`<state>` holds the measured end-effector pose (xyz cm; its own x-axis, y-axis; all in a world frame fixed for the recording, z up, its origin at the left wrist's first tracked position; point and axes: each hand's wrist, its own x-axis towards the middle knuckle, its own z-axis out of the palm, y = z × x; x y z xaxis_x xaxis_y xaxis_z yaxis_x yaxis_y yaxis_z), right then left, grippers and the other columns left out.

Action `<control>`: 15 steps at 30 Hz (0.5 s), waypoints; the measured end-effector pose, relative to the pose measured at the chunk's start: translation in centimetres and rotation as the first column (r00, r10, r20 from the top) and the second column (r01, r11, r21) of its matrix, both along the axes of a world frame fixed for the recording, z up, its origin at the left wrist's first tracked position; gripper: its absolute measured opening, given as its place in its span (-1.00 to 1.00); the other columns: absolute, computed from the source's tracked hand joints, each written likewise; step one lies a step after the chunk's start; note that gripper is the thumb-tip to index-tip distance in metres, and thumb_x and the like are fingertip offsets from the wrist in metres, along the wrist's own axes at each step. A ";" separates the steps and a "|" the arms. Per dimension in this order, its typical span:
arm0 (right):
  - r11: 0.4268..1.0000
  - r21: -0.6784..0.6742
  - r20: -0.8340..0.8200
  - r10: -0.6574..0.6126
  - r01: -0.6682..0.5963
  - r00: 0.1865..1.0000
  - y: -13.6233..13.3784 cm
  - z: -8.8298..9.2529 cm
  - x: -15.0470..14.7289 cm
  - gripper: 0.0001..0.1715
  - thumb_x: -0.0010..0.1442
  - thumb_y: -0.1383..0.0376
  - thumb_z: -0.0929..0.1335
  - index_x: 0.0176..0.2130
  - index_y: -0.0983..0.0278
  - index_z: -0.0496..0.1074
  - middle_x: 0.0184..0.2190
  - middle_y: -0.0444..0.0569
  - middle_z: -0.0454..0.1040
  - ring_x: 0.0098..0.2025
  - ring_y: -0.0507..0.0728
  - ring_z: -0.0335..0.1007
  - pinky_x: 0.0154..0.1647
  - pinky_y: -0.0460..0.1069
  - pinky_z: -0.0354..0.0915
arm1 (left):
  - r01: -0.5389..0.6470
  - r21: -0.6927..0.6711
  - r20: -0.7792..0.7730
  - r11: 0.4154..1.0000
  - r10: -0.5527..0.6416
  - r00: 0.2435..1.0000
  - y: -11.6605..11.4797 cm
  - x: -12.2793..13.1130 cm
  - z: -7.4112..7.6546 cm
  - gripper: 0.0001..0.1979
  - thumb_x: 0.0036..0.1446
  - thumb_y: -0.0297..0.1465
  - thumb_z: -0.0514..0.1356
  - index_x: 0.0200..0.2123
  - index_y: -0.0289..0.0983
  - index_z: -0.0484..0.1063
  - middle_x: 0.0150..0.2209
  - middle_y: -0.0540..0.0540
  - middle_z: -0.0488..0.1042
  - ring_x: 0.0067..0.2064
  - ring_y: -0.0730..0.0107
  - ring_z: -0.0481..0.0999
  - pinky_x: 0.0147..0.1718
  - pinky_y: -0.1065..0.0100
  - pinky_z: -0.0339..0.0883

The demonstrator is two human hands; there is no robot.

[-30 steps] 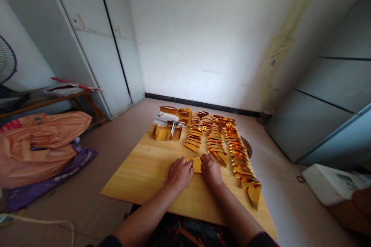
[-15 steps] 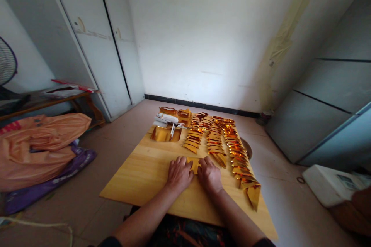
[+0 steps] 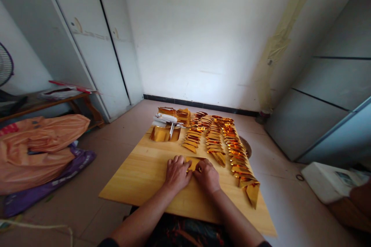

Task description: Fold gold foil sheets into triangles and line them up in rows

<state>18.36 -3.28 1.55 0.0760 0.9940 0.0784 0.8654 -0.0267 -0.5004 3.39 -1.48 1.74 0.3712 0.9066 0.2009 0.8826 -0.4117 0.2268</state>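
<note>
The board's left edge (image 3: 128,163) lies well beyond hands (image 3: 176,173) gripping gold paper (image 3: 193,163).

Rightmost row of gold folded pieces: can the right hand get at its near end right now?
Probably yes: bare board lies between the right hand and the row's near end, though that hand holds the gold sheet.

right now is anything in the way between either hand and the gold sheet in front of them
Nothing visible is: the left hand and right hand both touch the gold sheet directly. The rows of folded gold pieces lie beyond and to the right, not between.
</note>
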 end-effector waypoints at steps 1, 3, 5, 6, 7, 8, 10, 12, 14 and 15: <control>1.000 0.003 -0.016 0.005 -0.005 1.000 0.1 -0.1 0.1 -0.94 0.04 0.35 0.35 -0.40 0.23 0.45 -0.28 -0.07 0.41 -0.20 0.07 0.33 -0.31 -0.12 0.13 | 0.002 0.001 0.003 1.000 -0.002 1.000 0.0 0.0 0.0 -0.69 0.11 -0.23 0.15 -0.04 -0.04 0.44 -0.23 -0.11 0.37 -0.10 0.17 0.28 -0.18 0.19 0.05; 1.000 0.014 -0.044 0.016 -0.016 0.999 0.2 -0.3 0.5 -0.93 0.02 0.38 0.35 -0.42 0.24 0.46 -0.31 -0.06 0.40 -0.23 0.07 0.33 -0.30 -0.12 0.14 | 0.003 0.002 0.008 1.000 -0.003 1.000 0.0 -0.1 0.0 -0.68 0.10 -0.22 0.16 -0.04 -0.03 0.44 -0.23 -0.11 0.37 -0.10 0.17 0.28 -0.19 0.19 0.05; 0.999 0.025 -0.070 0.027 -0.025 0.997 0.4 -0.6 1.0 -0.91 0.01 0.42 0.34 -0.44 0.26 0.46 -0.35 -0.06 0.38 -0.27 0.06 0.33 -0.29 -0.12 0.16 | 0.005 0.001 0.014 1.000 -0.005 1.000 0.1 -0.2 0.0 -0.67 0.10 -0.21 0.16 -0.04 -0.01 0.44 -0.22 -0.10 0.36 -0.09 0.17 0.27 -0.19 0.18 0.05; 0.999 0.029 -0.084 0.030 -0.028 0.996 0.4 -0.7 1.2 -0.90 0.00 0.43 0.34 -0.44 0.27 0.46 -0.37 -0.06 0.37 -0.29 0.05 0.33 -0.29 -0.12 0.17 | 0.007 -0.001 0.018 1.000 -0.007 1.000 0.1 -0.3 0.0 -0.67 0.10 -0.21 0.16 -0.03 -0.01 0.43 -0.22 -0.10 0.36 -0.09 0.17 0.27 -0.18 0.18 0.05; 0.999 0.034 -0.099 0.033 -0.030 0.994 0.4 -0.8 1.5 -0.89 -0.01 0.45 0.34 -0.45 0.28 0.46 -0.38 -0.06 0.36 -0.31 0.05 0.33 -0.29 -0.12 0.17 | 0.009 -0.004 0.022 1.000 -0.008 1.000 0.1 -0.4 0.1 -0.67 0.10 -0.21 0.16 -0.03 0.00 0.43 -0.21 -0.10 0.36 -0.09 0.17 0.27 -0.18 0.18 0.05; 0.999 0.039 -0.113 0.037 -0.032 0.993 0.3 -0.8 1.7 -0.89 -0.02 0.46 0.34 -0.46 0.29 0.46 -0.39 -0.07 0.36 -0.33 0.04 0.33 -0.30 -0.13 0.18 | 0.010 -0.009 0.024 1.000 -0.010 1.000 0.1 -0.4 0.1 -0.67 0.10 -0.21 0.16 -0.03 0.01 0.43 -0.21 -0.10 0.36 -0.09 0.17 0.27 -0.17 0.18 0.05; 0.998 0.046 -0.132 0.041 -0.036 0.990 0.2 -0.8 2.2 -0.88 -0.02 0.48 0.34 -0.47 0.29 0.46 -0.40 -0.07 0.35 -0.35 0.03 0.32 -0.31 -0.14 0.18 | 0.016 -0.019 0.024 1.000 -0.015 1.000 0.2 -0.6 0.1 -0.67 0.10 -0.22 0.16 -0.03 0.02 0.43 -0.20 -0.09 0.36 -0.08 0.17 0.26 -0.16 0.17 0.05; 0.998 0.046 -0.139 0.053 -0.047 0.989 0.1 -0.8 2.6 -0.85 -0.01 0.49 0.32 -0.46 0.29 0.46 -0.41 -0.07 0.35 -0.36 0.03 0.32 -0.31 -0.14 0.19 | 0.027 -0.030 0.019 0.999 -0.027 0.999 0.3 -0.8 0.1 -0.67 0.10 -0.24 0.15 -0.03 0.04 0.42 -0.20 -0.09 0.35 -0.08 0.17 0.26 -0.15 0.17 0.05; 0.998 0.034 -0.139 0.065 -0.061 0.988 -0.1 -0.7 3.0 -0.82 -0.01 0.51 0.31 -0.46 0.28 0.47 -0.40 -0.06 0.36 -0.35 0.03 0.33 -0.31 -0.14 0.19 | 0.045 -0.035 0.011 0.998 -0.045 0.999 0.3 -1.0 0.1 -0.65 0.09 -0.27 0.15 -0.02 0.05 0.41 -0.19 -0.08 0.35 -0.08 0.18 0.26 -0.14 0.16 0.05; 0.997 0.027 -0.138 0.069 -0.066 0.988 -0.1 -0.7 3.1 -0.80 -0.01 0.51 0.30 -0.45 0.28 0.48 -0.40 -0.06 0.36 -0.34 0.04 0.33 -0.30 -0.15 0.20 | 0.053 -0.036 0.007 0.998 -0.053 0.999 0.4 -1.1 0.1 -0.64 0.09 -0.30 0.14 -0.01 0.06 0.40 -0.19 -0.08 0.35 -0.08 0.18 0.26 -0.13 0.16 0.05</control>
<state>21.47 -3.42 0.86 0.0206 0.9954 0.0937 0.7873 0.0417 -0.6152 2.28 -1.11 1.84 0.4181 0.8923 0.1706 0.8584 -0.4495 0.2473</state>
